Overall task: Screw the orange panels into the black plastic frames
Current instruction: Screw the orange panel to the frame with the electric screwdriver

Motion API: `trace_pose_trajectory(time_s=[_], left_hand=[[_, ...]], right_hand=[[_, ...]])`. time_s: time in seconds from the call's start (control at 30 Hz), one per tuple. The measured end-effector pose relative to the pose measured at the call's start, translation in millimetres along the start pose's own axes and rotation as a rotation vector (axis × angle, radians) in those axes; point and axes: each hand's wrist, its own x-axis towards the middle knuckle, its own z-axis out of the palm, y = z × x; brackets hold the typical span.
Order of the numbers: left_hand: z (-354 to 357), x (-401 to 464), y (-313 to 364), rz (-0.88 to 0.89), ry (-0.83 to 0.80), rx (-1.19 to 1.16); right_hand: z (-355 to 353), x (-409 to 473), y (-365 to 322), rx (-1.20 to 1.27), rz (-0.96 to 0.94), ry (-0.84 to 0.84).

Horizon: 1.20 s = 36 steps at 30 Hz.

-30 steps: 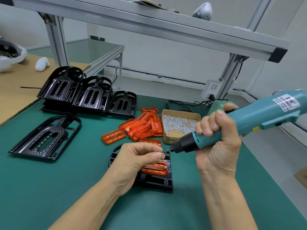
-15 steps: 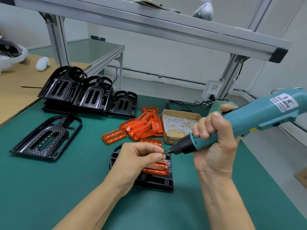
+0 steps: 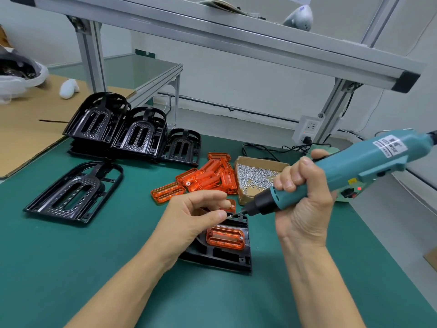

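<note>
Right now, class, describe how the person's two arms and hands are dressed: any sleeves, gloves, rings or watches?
Both forearms are bare as far as the picture shows; no sleeves reach into view. The left hand and right hand wear no gloves. No rings, watch or wristband are visible on either.

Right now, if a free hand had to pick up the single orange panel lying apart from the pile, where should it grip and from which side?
Probably from above, pinching across the two long edges near the middle. The orange panel lies flat on the green mat, a slim rectangle with a raised rim. Its near-left side is open, while the orange pile crowds its far-right end.
</note>
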Motion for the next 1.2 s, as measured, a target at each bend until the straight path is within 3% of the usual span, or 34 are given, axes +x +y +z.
trace_pose_trajectory(time_s=[0.13,0.3,0.4,0.9,1.2], left_hand=[[-25,2,2,0.048,0.107,0.387],[-38,-6,-1,-0.013,-0.221,0.782],[-35,-7,-5,0.014,-0.281,0.906],[-38,-3,-17,-0.076,-0.237,0.943],[-39,-1,-20,-0.072,-0.233,0.941]], right_hand=[[-1,-1,11,-0.034,0.056,-0.027],[2,-5,31,-0.105,0.14,-0.093],[4,-6,38,-0.134,0.155,-0.141],[11,-6,50,-0.307,0.158,-0.315],[20,-3,57,-0.399,0.204,-0.529]])
